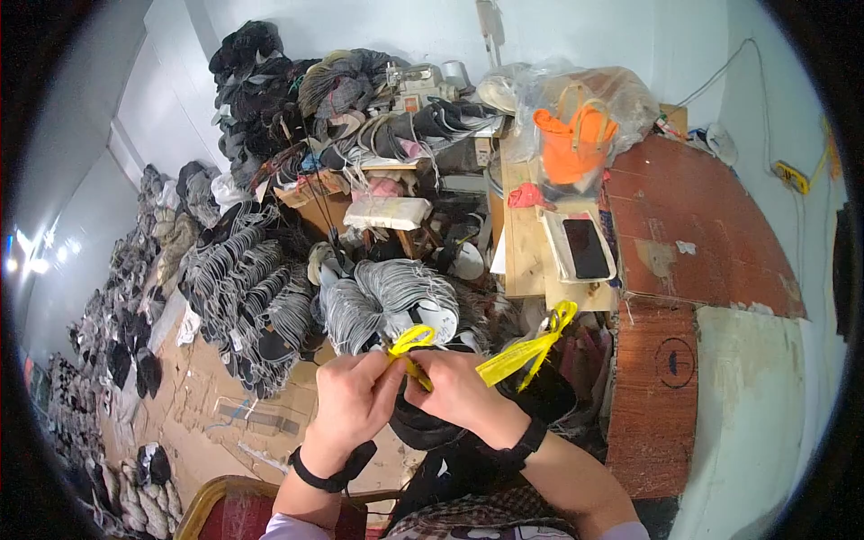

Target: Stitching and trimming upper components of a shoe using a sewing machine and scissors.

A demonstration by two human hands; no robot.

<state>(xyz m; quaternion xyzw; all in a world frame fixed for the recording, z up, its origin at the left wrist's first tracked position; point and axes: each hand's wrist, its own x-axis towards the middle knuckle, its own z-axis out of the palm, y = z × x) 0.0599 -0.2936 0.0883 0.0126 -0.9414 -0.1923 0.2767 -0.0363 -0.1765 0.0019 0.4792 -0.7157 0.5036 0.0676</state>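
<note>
My left hand (355,391) and my right hand (454,391) meet at the middle, fingers pinched together on a yellow plastic strip (522,357). A small loop of it stands up between the fingertips, and a longer, folded length trails past my right hand toward the right. Just beyond my hands lies a fanned bundle (391,292) of thin curved pieces with grey edges. Dark fabric (427,427) hangs below my hands, partly covered by them. Exactly how the strip runs inside the fingers is hidden.
Larger piles of grey-edged pieces (256,288) spread to the left. A sewing machine (418,85) stands at the back. On the right are a phone (587,249), an orange bag (571,148) and a brown board (702,225). A red-seated chair (238,513) is at the lower left.
</note>
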